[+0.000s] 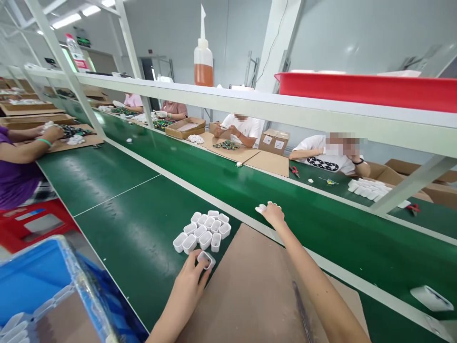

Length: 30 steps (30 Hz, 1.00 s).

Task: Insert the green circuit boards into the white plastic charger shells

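My left hand grips a small white plastic case by its sides, its open top facing up. Just beyond it, several similar open white cases stand grouped on the green table. My right hand reaches out over the green belt, fingers closed on a small white piece whose kind I cannot make out. Beneath my right forearm, a dark slim tool like tweezers lies on the brown cardboard sheet.
A blue crate with white cases stands at lower left. Another white case lies on the belt at right. An overhead shelf holds a red tray and a bottle. Several people work nearby; a purple-sleeved person sits left.
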Each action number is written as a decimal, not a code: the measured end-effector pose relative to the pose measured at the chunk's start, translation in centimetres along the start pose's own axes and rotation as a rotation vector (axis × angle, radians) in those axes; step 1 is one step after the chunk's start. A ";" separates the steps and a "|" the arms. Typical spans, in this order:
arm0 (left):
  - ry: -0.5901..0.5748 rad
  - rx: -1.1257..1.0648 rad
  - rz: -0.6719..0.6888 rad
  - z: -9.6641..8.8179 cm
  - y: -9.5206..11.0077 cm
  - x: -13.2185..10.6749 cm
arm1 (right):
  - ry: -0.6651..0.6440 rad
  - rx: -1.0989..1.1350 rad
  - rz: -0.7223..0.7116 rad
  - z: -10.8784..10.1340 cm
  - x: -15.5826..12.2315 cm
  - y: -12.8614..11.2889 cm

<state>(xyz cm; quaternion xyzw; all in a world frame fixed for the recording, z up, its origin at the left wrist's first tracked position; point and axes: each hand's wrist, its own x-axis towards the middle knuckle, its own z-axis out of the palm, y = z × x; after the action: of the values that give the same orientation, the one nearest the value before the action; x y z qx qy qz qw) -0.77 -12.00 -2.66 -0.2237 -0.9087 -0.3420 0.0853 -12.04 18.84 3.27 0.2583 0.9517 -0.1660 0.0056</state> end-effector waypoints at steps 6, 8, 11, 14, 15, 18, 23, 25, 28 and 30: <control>-0.108 -0.198 -0.067 -0.9 0.9 -1.6 | 0.063 0.189 0.019 1.0 -0.1 0.5; -0.100 -0.273 -0.076 -1.3 1.5 -2.3 | 0.049 0.321 -0.014 0.7 -1.0 1.4; -0.094 -0.418 -0.080 -1.2 2.3 -3.5 | 0.027 0.568 -0.104 -0.1 -4.1 3.2; -0.184 -0.543 -0.063 -0.2 2.6 -4.8 | 0.035 0.791 -0.200 -1.1 -9.5 5.0; -0.223 -0.573 -0.069 0.2 2.6 -5.2 | 0.039 0.845 -0.226 -1.5 -11.6 5.5; -0.269 -0.633 -0.145 1.1 2.9 -6.1 | 0.041 0.960 -0.291 -2.7 -17.7 6.5; -0.238 -0.764 -0.268 2.3 4.2 -7.2 | -0.012 1.106 -0.300 -3.3 -24.2 7.3; -0.315 -0.900 -0.317 2.6 4.9 -7.5 | -0.077 1.169 -0.182 -2.7 -25.5 7.6; -0.457 -1.174 -0.487 2.4 6.2 -7.1 | -0.194 1.297 0.021 -1.3 -26.3 8.2; -0.564 -1.315 -0.588 1.8 7.3 -6.3 | -0.209 1.359 0.097 -0.6 -26.3 8.6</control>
<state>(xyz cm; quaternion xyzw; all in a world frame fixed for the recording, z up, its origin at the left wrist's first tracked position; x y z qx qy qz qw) 8.18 -8.12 -1.69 -0.0567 -0.5281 -0.7501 -0.3940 15.03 13.16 3.65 0.2295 0.6181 -0.7496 -0.0584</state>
